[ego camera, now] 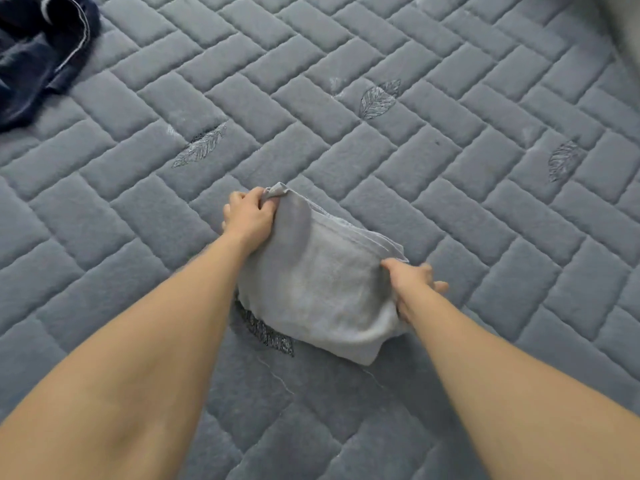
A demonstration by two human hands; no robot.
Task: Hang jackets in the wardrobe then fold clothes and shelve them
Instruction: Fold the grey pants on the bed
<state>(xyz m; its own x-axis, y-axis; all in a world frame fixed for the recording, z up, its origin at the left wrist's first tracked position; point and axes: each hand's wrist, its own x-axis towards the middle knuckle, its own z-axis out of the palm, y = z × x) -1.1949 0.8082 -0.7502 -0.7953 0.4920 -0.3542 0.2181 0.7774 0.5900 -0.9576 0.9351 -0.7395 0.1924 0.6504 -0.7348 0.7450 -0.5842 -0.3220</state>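
A light grey garment (322,282), folded into a small thick rectangle, lies on the quilted grey bed cover (450,188) in the middle of the view. My left hand (249,216) grips its far left corner, fingers curled round the bunched cloth. My right hand (412,282) holds the right edge, thumb on top of the fabric and fingers underneath or beside it. Both forearms reach in from the bottom of the view.
A crumpled dark navy garment with white trim (38,53) lies at the top left corner of the bed. A pale surface (627,15) shows at the top right corner. The cover bears stitched leaf patterns.
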